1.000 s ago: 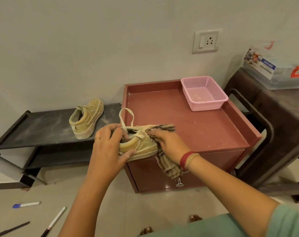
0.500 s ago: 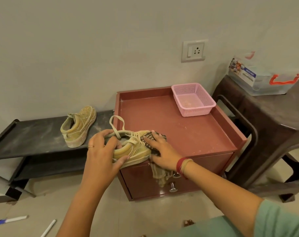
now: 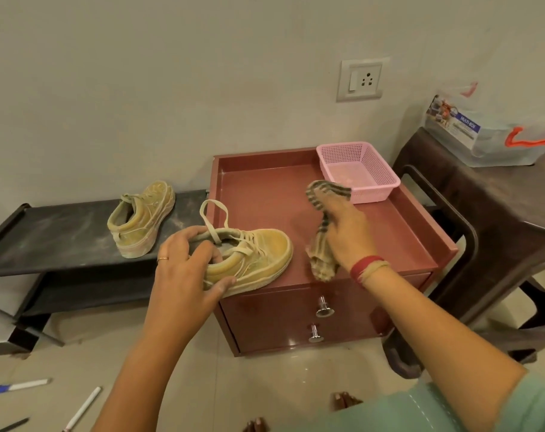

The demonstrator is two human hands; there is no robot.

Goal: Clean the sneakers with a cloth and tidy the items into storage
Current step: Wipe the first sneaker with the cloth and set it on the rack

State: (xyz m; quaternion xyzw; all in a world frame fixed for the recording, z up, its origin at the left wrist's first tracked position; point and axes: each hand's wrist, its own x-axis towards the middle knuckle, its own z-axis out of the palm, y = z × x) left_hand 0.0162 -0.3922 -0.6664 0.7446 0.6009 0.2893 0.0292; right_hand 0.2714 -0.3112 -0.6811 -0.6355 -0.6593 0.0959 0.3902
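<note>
The left hand [image 3: 184, 275] grips the tan sneaker [image 3: 258, 254] by its heel at the front edge of the maroon drawer cabinet [image 3: 265, 188]. The right hand [image 3: 347, 235] curls its fingers round a striped cloth [image 3: 322, 263] above the cabinet top. A 2nd sneaker [image 3: 140, 219] sits left of it.

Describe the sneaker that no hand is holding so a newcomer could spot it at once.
Find the reddish-brown drawer cabinet against the wall; a low black shoe rack runs off its left side. On the rack's top shelf stands a dusty tan sneaker, heel toward the camera. Its twin rests on the cabinet, gripped by the left hand; this one is untouched and alone.
</note>
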